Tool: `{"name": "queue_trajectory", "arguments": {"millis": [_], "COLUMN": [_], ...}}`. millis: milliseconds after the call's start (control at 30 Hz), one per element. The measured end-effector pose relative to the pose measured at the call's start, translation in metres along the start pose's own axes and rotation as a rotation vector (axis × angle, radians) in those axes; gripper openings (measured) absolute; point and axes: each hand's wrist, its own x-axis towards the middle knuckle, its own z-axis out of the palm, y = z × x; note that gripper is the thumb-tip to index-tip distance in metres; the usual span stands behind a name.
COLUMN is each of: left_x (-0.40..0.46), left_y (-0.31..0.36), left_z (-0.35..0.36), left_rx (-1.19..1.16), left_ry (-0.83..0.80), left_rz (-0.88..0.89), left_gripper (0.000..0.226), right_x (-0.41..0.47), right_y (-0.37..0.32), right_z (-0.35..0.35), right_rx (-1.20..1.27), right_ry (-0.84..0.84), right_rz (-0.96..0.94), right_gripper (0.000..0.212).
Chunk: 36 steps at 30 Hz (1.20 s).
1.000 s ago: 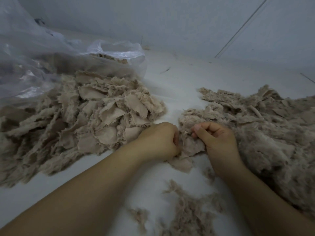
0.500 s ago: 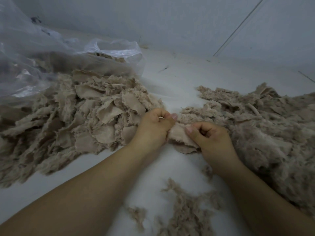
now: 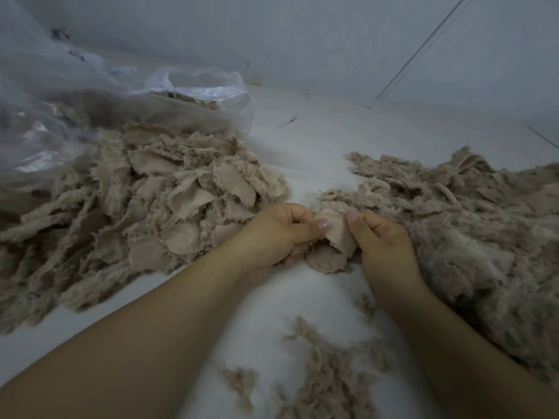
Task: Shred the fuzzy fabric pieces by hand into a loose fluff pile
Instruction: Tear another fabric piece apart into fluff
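Note:
One beige fuzzy fabric piece [image 3: 338,234] is held between both hands at the middle of the view, smooth backing side up. My left hand [image 3: 281,234] pinches its left edge with thumb and curled fingers. My right hand [image 3: 381,240] pinches its right edge the same way. A heap of whole fabric pieces [image 3: 145,213] lies to the left. A wide fluff pile [image 3: 472,231] spreads on the right, touching my right hand.
A clear plastic bag [image 3: 90,101] lies at the back left, partly over the fabric heap. Loose fluff tufts [image 3: 323,373] are scattered on the white surface [image 3: 302,140] between my forearms. A grey wall rises behind.
Both hands keep hold of the same fabric piece. They have shifted their pinch up to its top edge, and the smooth backing now faces up between the thumbs.

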Motion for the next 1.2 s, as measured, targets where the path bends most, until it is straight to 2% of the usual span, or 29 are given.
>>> {"name": "queue_trajectory", "arguments": {"millis": [167,267,333,433,500,567,667,767,900,1200], "left_x": [0.001,0.000,-0.004,-0.009,-0.010,-0.010,-0.008,-0.003,0.001,0.003], "left_y": [-0.005,-0.005,-0.001,0.009,0.012,0.011,0.002,-0.006,-0.013,-0.013], "left_z": [0.004,-0.003,-0.012,-0.017,-0.018,-0.018,-0.009,0.004,0.007,-0.001], "left_rx": [0.068,-0.019,-0.027,0.185,0.219,0.144,0.012,-0.037,-0.052,-0.295], "left_ry": [-0.027,-0.108,-0.332,-0.741,-0.817,-0.691,-0.310,-0.123,-0.004,0.034], "left_rz": [0.061,0.045,-0.010,-0.025,0.013,-0.024,-0.101,-0.082,-0.015,0.016], "left_gripper": [0.028,0.031,0.029,0.024,0.028,0.033,0.031,0.036,0.029,0.028], "right_x": [-0.002,0.002,0.002,0.003,0.003,0.002,0.000,-0.002,-0.005,-0.002], "right_y": [-0.002,0.003,0.005,0.007,0.009,0.008,0.003,0.000,-0.006,-0.007], "right_z": [0.003,-0.001,-0.002,-0.003,-0.003,-0.004,-0.003,-0.002,0.000,0.002], "right_rx": [-0.006,-0.003,0.015,0.027,0.020,0.039,0.073,0.058,0.021,0.022], "right_ry": [-0.043,0.018,0.031,0.040,0.038,0.044,0.005,-0.046,-0.092,0.005], "right_rz": [-0.022,-0.035,-0.035,-0.029,-0.044,-0.033,-0.008,-0.018,-0.030,0.008], "right_gripper": [0.020,0.030,0.038,0.041,0.047,0.051,0.045,0.050,0.038,0.046]}}
